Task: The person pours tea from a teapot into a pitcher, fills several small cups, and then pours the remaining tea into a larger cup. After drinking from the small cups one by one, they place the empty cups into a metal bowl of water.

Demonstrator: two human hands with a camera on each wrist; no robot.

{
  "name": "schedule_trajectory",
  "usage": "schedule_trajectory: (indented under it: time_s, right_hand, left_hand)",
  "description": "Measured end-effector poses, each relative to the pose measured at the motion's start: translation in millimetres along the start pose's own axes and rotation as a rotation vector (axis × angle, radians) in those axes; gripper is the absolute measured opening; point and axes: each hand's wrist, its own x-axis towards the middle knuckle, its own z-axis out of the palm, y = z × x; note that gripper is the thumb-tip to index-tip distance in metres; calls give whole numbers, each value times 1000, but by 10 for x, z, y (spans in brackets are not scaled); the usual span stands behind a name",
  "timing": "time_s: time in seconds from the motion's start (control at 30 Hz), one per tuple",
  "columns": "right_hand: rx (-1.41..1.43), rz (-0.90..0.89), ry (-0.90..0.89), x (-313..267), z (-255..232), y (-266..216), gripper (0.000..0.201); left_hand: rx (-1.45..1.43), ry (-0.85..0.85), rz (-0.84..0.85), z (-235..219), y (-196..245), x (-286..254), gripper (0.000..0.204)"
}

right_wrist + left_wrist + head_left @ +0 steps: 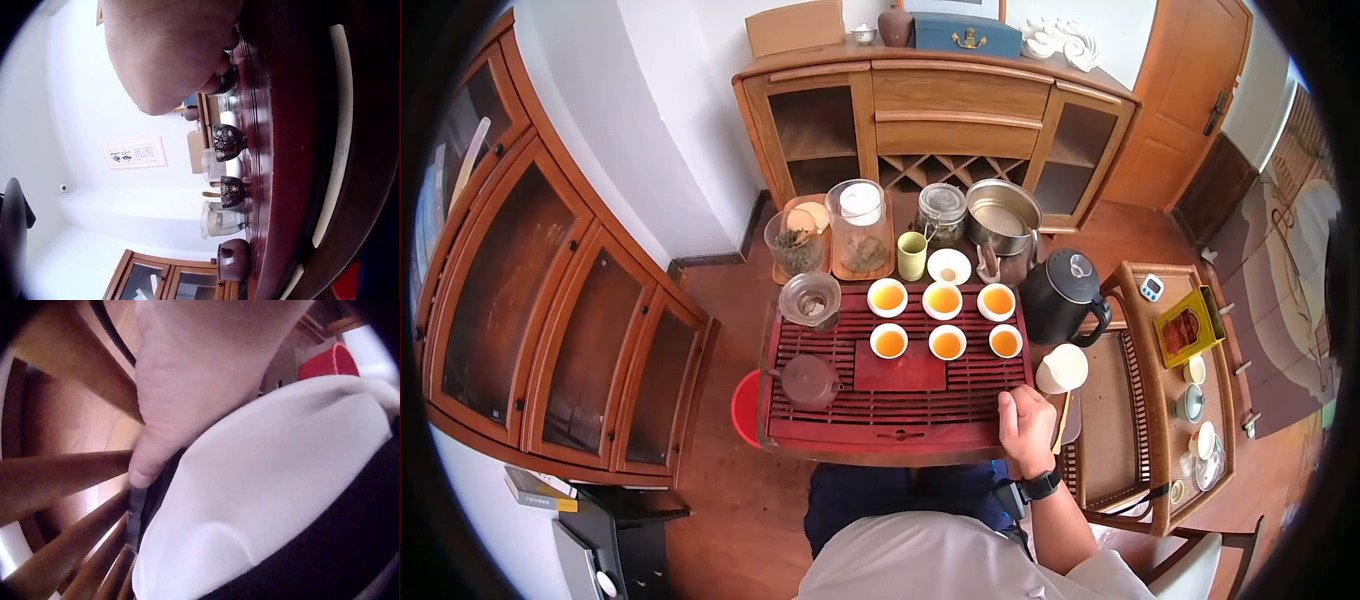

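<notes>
In the head view the right hand [1028, 430] rests at the right front corner of the red slatted tea tray [880, 436], its fingers loosely curled and nothing seen in them. Several white-rimmed cups of amber tea, one of them front right [1005, 342], stand in two rows on the tray. A cream pitcher [1062, 369] is just beyond that hand. The left hand [194, 375] shows only in the left wrist view, low beside white cloth [250, 481] and wooden slats [56, 481]; its thumb lies by a dark edge, its other fingers hidden.
A brown teapot [810, 382] sits on the tray's left, a strainer [810, 299] behind it. The black kettle [1062, 296] stands right of the tray. Glass jars [860, 240] and a steel pot [1004, 214] are at the back. A rattan cart [1118, 430] stands on the right.
</notes>
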Motion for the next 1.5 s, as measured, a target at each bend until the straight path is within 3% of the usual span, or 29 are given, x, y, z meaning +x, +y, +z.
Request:
schedule_trajectory:
  time_s: [0.83,0.9,0.93,0.97,1.0,1.03,1.1,1.17,1.23,1.3,1.33,1.5]
  right_hand:
    - [-139,42,1,18,74,-12,33]
    - [-150,42,7,5,84,9,32]
    - [-151,44,0,2,78,8,32]
    - [-160,50,5,5,71,-3,32]
    - [-167,55,10,4,75,-14,32]
    - [-163,55,5,0,83,-13,32]
    - [-143,59,8,-6,87,7,30]
    - [-144,56,5,-2,85,-2,28]
    - [-131,62,4,9,74,-41,27]
    - [-141,55,-2,3,74,-29,29]
    - [-138,54,-4,4,74,-29,30]
    - [-139,40,-14,-4,73,7,30]
  left_hand:
    - [-404,-33,-135,165,-211,202,40]
    - [667,-149,242,-179,-583,584,41]
    - [689,213,404,-309,-134,377,39]
    - [695,581,559,-478,608,116,40]
    - [387,521,373,-661,766,195,33]
    - [92,550,382,-836,798,397,35]
    - [8,740,605,-1122,1294,402,42]
    - [-131,593,743,-1257,1842,157,48]
    - [39,693,1364,-1184,2592,-138,53]
    - [-90,600,1458,-981,2916,-160,42]
    - [27,647,1454,-874,3100,-261,37]
    - [403,751,1395,-424,3564,-487,83]
